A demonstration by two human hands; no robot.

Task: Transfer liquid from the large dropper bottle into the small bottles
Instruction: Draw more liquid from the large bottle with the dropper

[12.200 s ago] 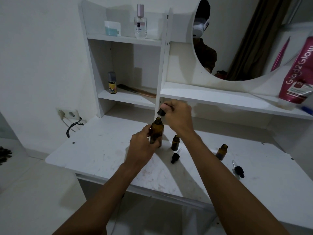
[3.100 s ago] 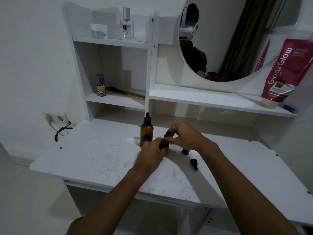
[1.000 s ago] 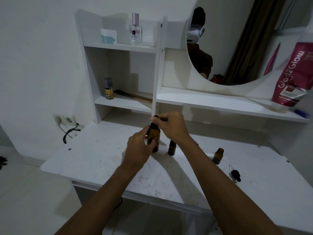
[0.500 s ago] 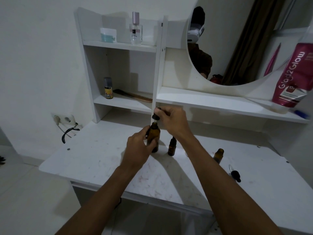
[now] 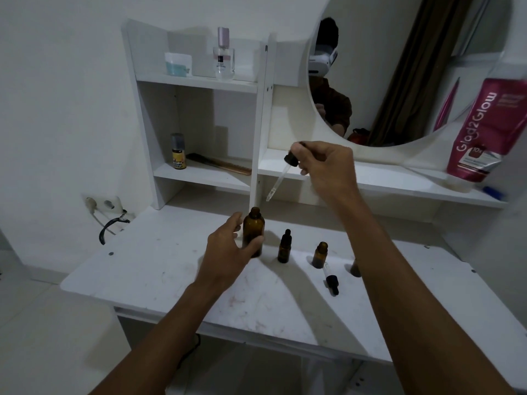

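So my left hand [image 5: 231,249] is wrapped around the large dropper bottle [image 5: 253,229], which stands upright and uncapped on the white table [image 5: 171,266]. My right hand [image 5: 325,163] is up above it pinching the dropper [image 5: 281,173] by its black top, with the glass tip hanging just above and right of the open neck, not inside. To the bottle's right are the capped small bottle [image 5: 284,248], then the open small bottle [image 5: 320,255] with a loose dropper [image 5: 330,279] lying in front, and a third small bottle [image 5: 355,269] half hidden behind my right forearm.
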